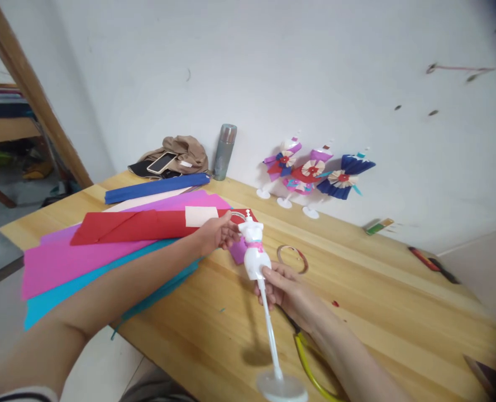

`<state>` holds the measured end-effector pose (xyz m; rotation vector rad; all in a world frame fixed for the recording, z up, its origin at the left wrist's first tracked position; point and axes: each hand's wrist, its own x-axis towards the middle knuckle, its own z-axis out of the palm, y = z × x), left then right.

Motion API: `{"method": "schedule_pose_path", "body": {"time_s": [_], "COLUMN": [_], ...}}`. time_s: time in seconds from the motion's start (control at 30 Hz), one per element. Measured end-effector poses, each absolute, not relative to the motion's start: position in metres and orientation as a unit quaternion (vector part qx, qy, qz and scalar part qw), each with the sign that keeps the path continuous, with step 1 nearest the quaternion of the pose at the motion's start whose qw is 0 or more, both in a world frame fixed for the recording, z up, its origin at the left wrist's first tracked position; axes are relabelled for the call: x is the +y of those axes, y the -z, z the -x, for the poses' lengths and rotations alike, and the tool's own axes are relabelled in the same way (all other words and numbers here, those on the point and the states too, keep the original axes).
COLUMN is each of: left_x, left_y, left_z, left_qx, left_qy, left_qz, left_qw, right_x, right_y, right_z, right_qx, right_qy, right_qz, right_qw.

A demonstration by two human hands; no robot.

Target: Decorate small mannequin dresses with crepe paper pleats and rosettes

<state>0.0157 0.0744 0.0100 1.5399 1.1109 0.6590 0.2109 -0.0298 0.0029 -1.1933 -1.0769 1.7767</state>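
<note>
Mannequin [256, 261] at centre, tilted and raised off the table [214, 312], grasped at hips and stem by the right hand [285, 285] at four o'clock; left hand [219, 231], half-curled beside its shoulder at ten o'clock, whether holding anything cannot be told. Red paper [134, 226], nine o'clock; scissors [301, 352], five o'clock; three dressed mannequins [313, 168], one o'clock

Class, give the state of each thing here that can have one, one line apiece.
White mannequin: held by the right hand, pink-banded waist
Three mannequins: dressed, standing
Flask: upright, capped
Phone: lying face up
Red sheet: folded
Blue sheet: folded
Yellow-handled tool: partly hidden; open or shut unclear
Tabletop tape roll: lying flat
</note>
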Motion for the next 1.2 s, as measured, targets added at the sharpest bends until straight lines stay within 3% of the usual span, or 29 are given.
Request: {"method": "schedule_pose_path", "body": {"time_s": [0.1, 0.2, 0.47, 0.67, 0.93, 1.2], "left_x": [0.062, 0.053, 0.04, 0.025, 0.016, 0.011], "left_y": [0.008, 0.022, 0.026, 0.017, 0.02, 0.016], "left_z": [-0.019, -0.02, -0.022, -0.022, -0.024, -0.024], "left_qx": [0.377, 0.307, 0.302, 0.325, 0.36, 0.368], "left_qy": [-0.337, -0.348, -0.385, -0.404, -0.378, -0.388], "left_qz": [-0.521, -0.489, -0.475, -0.419, -0.432, -0.451], "left_qw": [0.688, 0.739, 0.731, 0.745, 0.736, 0.715], "right_x": [-0.032, -0.034, -0.036, -0.035, -0.04, -0.046], "right_y": [0.002, 0.007, 0.009, 0.015, 0.01, 0.0], "right_z": [-0.209, -0.209, -0.21, -0.206, -0.202, -0.204], "right_qx": [-0.425, -0.44, -0.491, -0.515, -0.59, -0.702], "right_qy": [-0.688, -0.688, -0.644, -0.562, -0.528, -0.36], "right_qz": [0.475, 0.476, 0.481, 0.505, 0.487, 0.526], "right_qw": [0.347, 0.327, 0.335, 0.405, 0.368, 0.316]}}
